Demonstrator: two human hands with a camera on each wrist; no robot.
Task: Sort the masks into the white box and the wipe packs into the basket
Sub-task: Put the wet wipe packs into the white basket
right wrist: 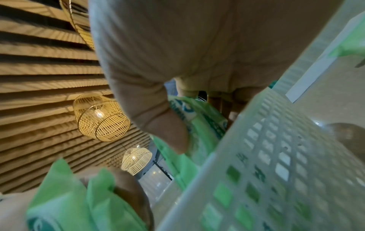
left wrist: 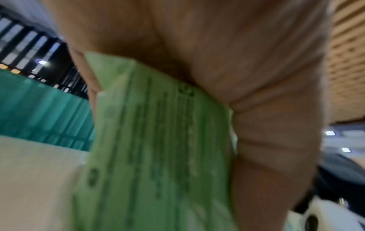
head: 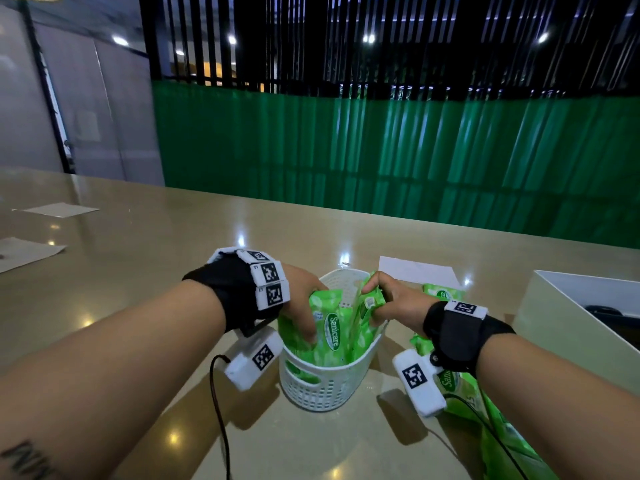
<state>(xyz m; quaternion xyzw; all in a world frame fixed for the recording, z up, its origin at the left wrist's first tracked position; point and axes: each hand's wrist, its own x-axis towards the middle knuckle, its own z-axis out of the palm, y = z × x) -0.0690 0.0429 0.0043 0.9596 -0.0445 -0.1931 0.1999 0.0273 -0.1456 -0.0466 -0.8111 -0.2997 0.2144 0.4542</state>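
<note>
A white plastic basket (head: 322, 386) stands on the table in front of me, with green wipe packs upright inside. My left hand (head: 304, 306) grips one green wipe pack (head: 329, 327) at the basket's left side; the left wrist view shows that pack (left wrist: 158, 148) held between thumb and fingers. My right hand (head: 384, 299) pinches another green wipe pack (head: 363, 310) at the basket's right side, and the right wrist view shows the thumb on that pack (right wrist: 199, 125) beside the basket wall (right wrist: 276, 164). The white box (head: 568, 327) sits at the right, with something dark inside.
More green wipe packs (head: 485, 410) lie on the table under my right forearm, and one (head: 443, 292) lies behind the right hand. A white sheet (head: 415, 271) lies behind the basket. Two paper sheets (head: 59, 209) lie at the far left. A black cable (head: 221, 410) runs from my left wrist.
</note>
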